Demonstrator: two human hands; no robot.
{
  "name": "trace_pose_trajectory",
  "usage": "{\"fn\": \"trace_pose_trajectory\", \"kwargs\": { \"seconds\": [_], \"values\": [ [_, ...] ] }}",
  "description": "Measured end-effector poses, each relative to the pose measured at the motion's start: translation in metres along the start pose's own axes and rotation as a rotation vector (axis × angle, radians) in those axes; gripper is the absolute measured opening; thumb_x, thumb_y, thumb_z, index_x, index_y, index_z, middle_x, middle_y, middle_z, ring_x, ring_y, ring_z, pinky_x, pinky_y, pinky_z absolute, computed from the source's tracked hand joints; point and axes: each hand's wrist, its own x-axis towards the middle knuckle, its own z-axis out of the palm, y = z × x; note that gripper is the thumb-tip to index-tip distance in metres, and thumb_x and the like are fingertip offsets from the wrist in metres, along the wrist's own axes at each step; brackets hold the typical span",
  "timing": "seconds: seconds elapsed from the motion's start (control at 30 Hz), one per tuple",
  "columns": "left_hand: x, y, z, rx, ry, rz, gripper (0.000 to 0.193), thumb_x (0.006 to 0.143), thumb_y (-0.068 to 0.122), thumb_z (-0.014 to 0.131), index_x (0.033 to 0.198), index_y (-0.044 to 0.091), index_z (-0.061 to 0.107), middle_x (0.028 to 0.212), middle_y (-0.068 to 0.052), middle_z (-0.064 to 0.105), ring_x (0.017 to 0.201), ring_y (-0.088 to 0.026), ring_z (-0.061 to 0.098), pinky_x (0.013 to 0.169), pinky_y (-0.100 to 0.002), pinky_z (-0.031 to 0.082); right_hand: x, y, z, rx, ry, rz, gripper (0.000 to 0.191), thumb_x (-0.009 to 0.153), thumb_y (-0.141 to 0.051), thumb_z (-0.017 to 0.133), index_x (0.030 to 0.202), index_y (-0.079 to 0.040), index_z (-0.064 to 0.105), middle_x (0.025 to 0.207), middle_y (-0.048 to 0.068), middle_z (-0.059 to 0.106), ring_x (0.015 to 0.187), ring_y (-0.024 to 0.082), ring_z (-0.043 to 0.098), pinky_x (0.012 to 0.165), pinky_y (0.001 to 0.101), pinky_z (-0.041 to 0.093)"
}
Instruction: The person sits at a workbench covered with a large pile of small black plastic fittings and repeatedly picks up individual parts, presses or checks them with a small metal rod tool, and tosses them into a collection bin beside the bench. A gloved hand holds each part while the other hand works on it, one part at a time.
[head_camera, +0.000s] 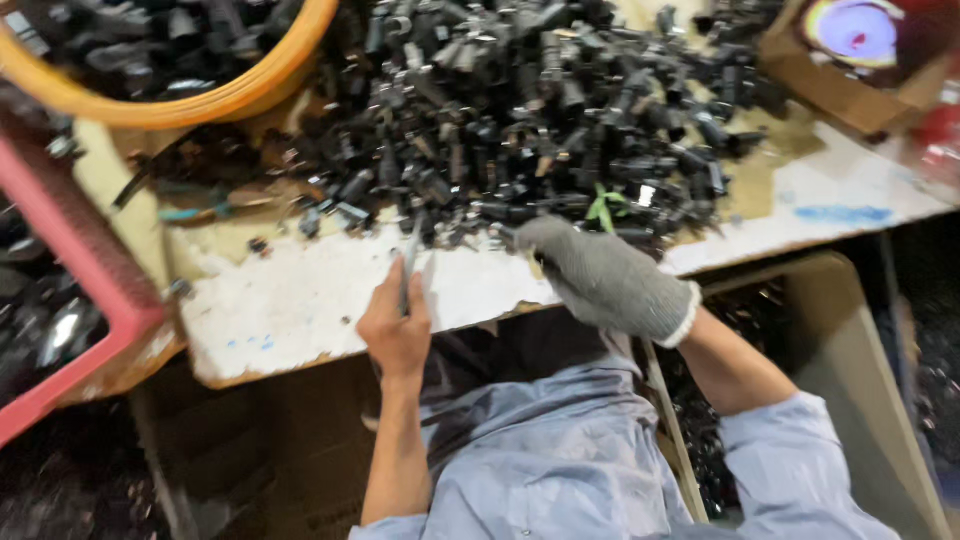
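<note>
My left hand (395, 325), bare, sits low-centre of frame, fist closed round a thin grey metal tool (410, 262), prob. a blade or pick; tip points up toward the pile so I can work at parts w/o shifting my wrist. Right hand (600, 275), in a grey knit glove, is centre-right, reaching into the near edge of the pile of small black parts (540, 110). Fingers curl over smth there, but blur hides whether they've actually got a piece, can't tell. Glove's on the hand that digs into the heap, presumably vs. sharp edges; the tool hand is bare.

Pile covers the upper-centre of the worn white tabletop (300, 300), close enough to pull from. Orange-rimmed tub (250, 95) upper left holds more black parts. Red crate (90, 270) at left edge. Cardboard box (830, 90) upper right. Small green scrap (603, 207) lies in the pile just above my glove.
</note>
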Motion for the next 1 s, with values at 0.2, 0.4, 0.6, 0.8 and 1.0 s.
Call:
{"fn": "trace_pose_trajectory", "kwargs": {
  "seconds": [0.2, 0.4, 0.6, 0.8, 1.0],
  "values": [
    [0.002, -0.001, -0.009, -0.016, 0.040, -0.013, 0.027, 0.094, 0.015, 0.076, 0.119, 0.006, 0.074, 0.082, -0.012, 0.071, 0.065, -0.027, 0.066, 0.060, -0.038, 0.052, 0.020, -0.051, 0.001, 0.001, -0.295, -0.132, 0.043, 0.087, -0.017, 0.069, 0.128, -0.013, 0.058, 0.111, 0.014, 0.072, 0.085, 0.037, 0.073, 0.069, 0.0455, 0.058],
    [0.000, 0.000, -0.019, -0.011, 0.107, -0.022, 0.028, 0.095, 0.016, 0.076, 0.122, 0.009, 0.073, 0.078, -0.008, 0.068, 0.062, -0.025, 0.064, 0.058, -0.037, 0.051, 0.087, -0.086, 0.006, -0.181, -0.688, -0.117, 0.033, 0.091, -0.015, 0.064, 0.124, -0.017, 0.061, 0.088, 0.011, 0.071, 0.076, 0.030, 0.073, 0.065, 0.0409, 0.059],
    [0.001, 0.001, -0.024, -0.019, 0.140, 0.010, 0.028, 0.096, 0.017, 0.075, 0.123, 0.010, 0.072, 0.083, -0.009, 0.069, 0.071, -0.028, 0.067, 0.064, -0.039, 0.053, 0.125, -0.101, -0.004, -0.318, 0.371, -0.385, 0.035, 0.092, -0.001, 0.072, 0.125, -0.003, 0.060, 0.122, 0.019, 0.064, 0.096, 0.028, 0.070, 0.075, 0.0451, 0.060],
    [-0.001, -0.005, -0.027, -0.048, 0.165, 0.004, 0.030, 0.095, 0.017, 0.076, 0.123, 0.010, 0.072, 0.085, -0.009, 0.071, 0.073, -0.027, 0.068, 0.064, -0.038, 0.053, 0.088, -0.106, 0.037, -0.107, 0.306, -0.442, 0.028, 0.094, 0.002, 0.076, 0.116, -0.009, 0.064, 0.118, 0.011, 0.073, 0.114, 0.026, 0.074, 0.094, 0.0356, 0.060],
    [-0.002, -0.013, -0.020, -0.054, 0.145, 0.041, 0.032, 0.093, 0.014, 0.079, 0.124, 0.009, 0.072, 0.083, -0.008, 0.070, 0.069, -0.025, 0.068, 0.062, -0.037, 0.053, 0.050, -0.052, 0.067, -0.247, 0.119, -0.094, 0.028, 0.086, -0.006, 0.079, 0.111, -0.004, 0.067, 0.106, 0.014, 0.072, 0.094, 0.031, 0.073, 0.077, 0.0375, 0.058]
  ]
}}
